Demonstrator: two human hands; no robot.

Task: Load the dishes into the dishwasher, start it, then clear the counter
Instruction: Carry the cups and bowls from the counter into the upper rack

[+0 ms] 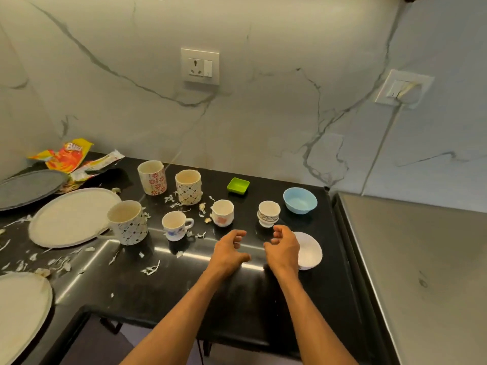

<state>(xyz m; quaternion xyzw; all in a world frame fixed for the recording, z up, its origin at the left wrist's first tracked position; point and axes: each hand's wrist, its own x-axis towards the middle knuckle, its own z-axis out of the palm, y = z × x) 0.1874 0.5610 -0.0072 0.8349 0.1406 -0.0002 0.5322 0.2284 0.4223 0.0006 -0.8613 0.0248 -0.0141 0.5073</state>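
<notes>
Near the counter's (pixel 263 299) front edge, both hands (pixel 228 252) (pixel 283 250) are held loosely open, empty; cups (pixel 268 213) could be toppled by careless reaching.

On the tabletop (pixel 263 299), two tall mugs (pixel 152 177) (pixel 188 191) stand side by side near the back edge. A square dish (pixel 238 185) is to their right, and a bowl (pixel 300 200) stands further right, close to the right edge. In front of these is a row of four cups: a big mug (pixel 128 222), then a handled cup (pixel 176 225), a third cup (pixel 223 213) and a fourth cup (pixel 268 213). A saucer (pixel 311 251) lies before the bowl. Plates (pixel 71 216) (pixel 21 312) lie toward the left edge, with a tray (pixel 29 187) and wrappers (pixel 69 156) at the back left corner.
</notes>
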